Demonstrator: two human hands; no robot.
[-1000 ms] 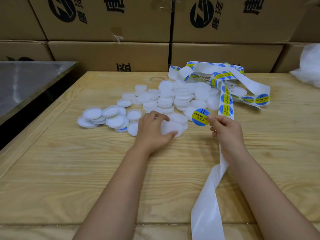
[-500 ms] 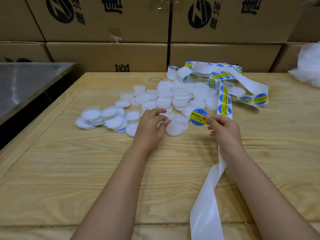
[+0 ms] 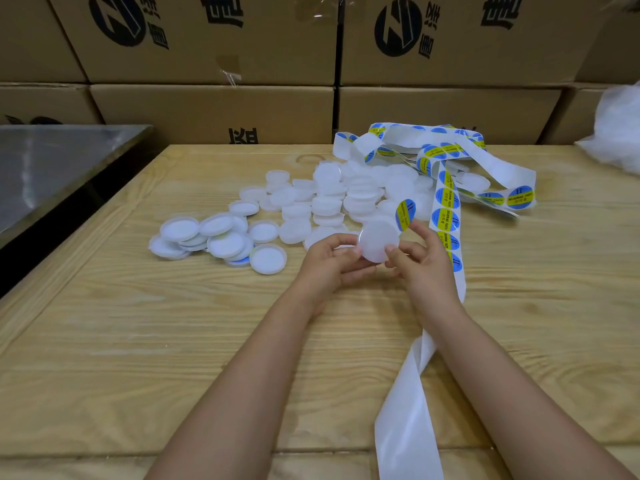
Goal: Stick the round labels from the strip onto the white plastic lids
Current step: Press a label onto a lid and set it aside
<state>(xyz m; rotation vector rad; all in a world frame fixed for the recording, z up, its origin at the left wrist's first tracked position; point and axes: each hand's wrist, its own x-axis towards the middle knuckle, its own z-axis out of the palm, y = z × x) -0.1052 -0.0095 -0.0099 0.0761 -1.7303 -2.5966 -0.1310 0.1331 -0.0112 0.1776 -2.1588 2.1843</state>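
Gripping white lid (image 3: 379,245), left hand (image 3: 329,265); label (image 3: 405,214), right hand (image 3: 420,268).

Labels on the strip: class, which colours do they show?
The labels are blue with a yellow band across, best in the head view.

Quantities: two hands, left hand (image 3: 329,263) and right hand (image 3: 424,271); one held lid (image 3: 379,240); one peeled label (image 3: 405,214); one label strip (image 3: 408,427); several dozen loose lids (image 3: 327,204), exact count not resolvable; one table (image 3: 138,358); eight cardboard boxes (image 3: 214,112), some partly in view; one steel surface (image 3: 52,161); one plastic bag (image 3: 620,133).
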